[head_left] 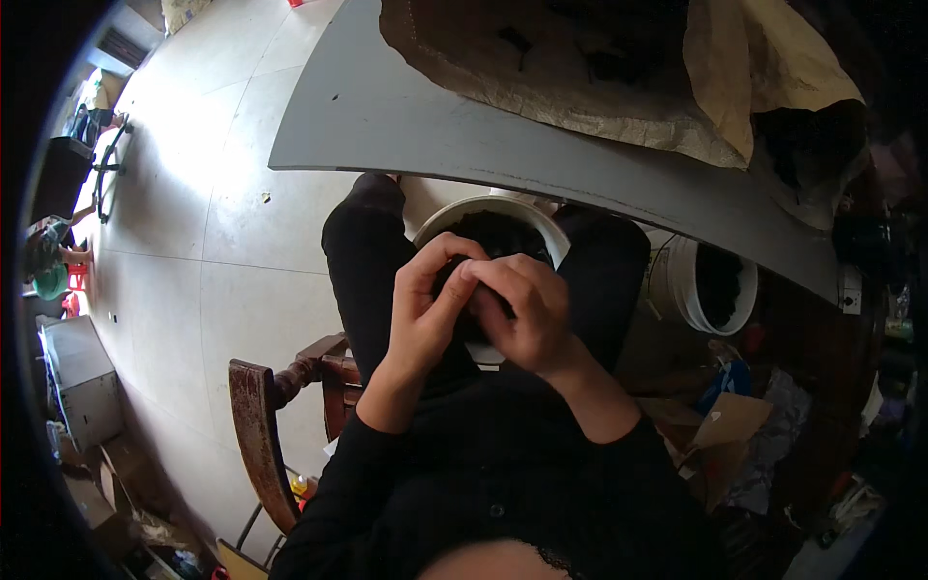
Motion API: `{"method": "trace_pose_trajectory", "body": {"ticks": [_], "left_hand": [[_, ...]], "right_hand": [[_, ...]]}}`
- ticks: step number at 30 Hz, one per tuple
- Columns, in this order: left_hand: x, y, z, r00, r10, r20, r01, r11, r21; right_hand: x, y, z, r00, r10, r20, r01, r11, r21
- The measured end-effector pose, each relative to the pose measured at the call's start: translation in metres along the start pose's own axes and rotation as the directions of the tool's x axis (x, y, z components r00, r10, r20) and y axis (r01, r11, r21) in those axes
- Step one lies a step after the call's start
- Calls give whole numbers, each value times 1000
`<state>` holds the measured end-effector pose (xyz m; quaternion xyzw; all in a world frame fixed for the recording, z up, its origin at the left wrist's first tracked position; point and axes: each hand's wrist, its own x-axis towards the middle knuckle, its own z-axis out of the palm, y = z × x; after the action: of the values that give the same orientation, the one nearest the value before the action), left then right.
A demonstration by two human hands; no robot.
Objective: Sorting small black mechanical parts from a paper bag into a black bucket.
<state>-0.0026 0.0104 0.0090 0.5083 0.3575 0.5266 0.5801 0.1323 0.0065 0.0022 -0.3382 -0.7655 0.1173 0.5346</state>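
Observation:
My left hand (418,307) and my right hand (537,314) meet in front of me, thumbs and fingertips pinched together. Something small and dark seems to sit between them, but the fingers hide most of it and I cannot make out what it is. Just beyond and below the hands, a white bucket (553,230) stands between my knees. Black pieces (501,230) fill part of it; their kind does not show.
A grey tabletop (377,121) juts across the far side, bearing a large brown paper sheet or bag (599,124) with dark bits. Under its right part lies a tilted white bucket (679,280) with black contents. A wooden chair (253,425) is at my left; cardboard (733,421) lies at right.

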Motion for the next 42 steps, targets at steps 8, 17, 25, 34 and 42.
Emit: {"method": "trace_pose_trajectory", "body": {"ticks": [8,17,25,34,42], "left_hand": [[7,8,-12,910,294,291,-390,846,364],[1,11,-13,898,341,276,-431,804,409],[5,12,-28,700,270,661,-446,888,110],[5,-4,-32,966,136,222,-175,971,166],[-10,-37,-26,925,-355,137,342,619,-707]], "right_hand": [[6,-3,-37,617,550,563,-680,13,733],[-4,-10,-31,534,566,628,-771,21,637],[1,-11,-50,465,106,879,-796,484,363],[53,42,-28,768,173,616,-342,925,166],[119,211,-13,979,1,204,164,593,-788]]}}
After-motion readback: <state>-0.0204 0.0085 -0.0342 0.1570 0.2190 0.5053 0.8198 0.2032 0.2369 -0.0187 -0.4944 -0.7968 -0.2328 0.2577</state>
